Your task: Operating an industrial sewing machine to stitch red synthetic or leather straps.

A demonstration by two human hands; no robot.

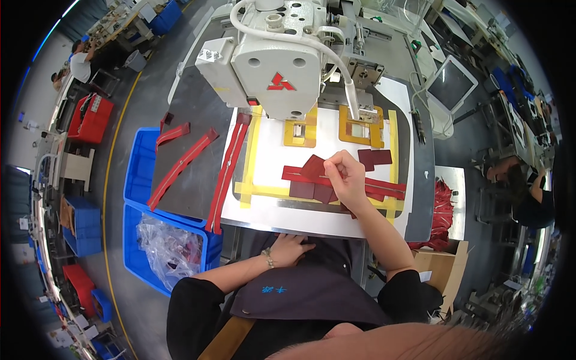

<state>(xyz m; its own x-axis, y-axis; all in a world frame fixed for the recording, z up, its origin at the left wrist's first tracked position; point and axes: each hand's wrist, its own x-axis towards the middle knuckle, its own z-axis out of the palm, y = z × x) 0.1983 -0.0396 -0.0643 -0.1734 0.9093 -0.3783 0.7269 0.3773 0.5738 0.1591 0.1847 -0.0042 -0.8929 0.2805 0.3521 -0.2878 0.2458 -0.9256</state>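
My right hand [347, 175] is raised over the white work surface [270, 165] with its fingers curled together; whatever they may hold is hidden. Right beside its fingertips is a dark red fabric patch [312, 166], lying across a red zipper strip [384, 187]; I cannot tell whether the hand touches it. Below the strip lie more dark red patches [302, 190], and two others [379, 157] sit to the upper right. My left hand [290, 249] rests on the dark apron by the table's front edge, fingers stretched out, holding nothing.
A large white sewing machine head [276, 72] overhangs the table. Two yellow frames [300, 143] stand under it. Red zipper strips [183, 168] lie on the left, one hanging over the edge. Blue bins [135, 240] are at left; a cardboard box [453, 270] is at right.
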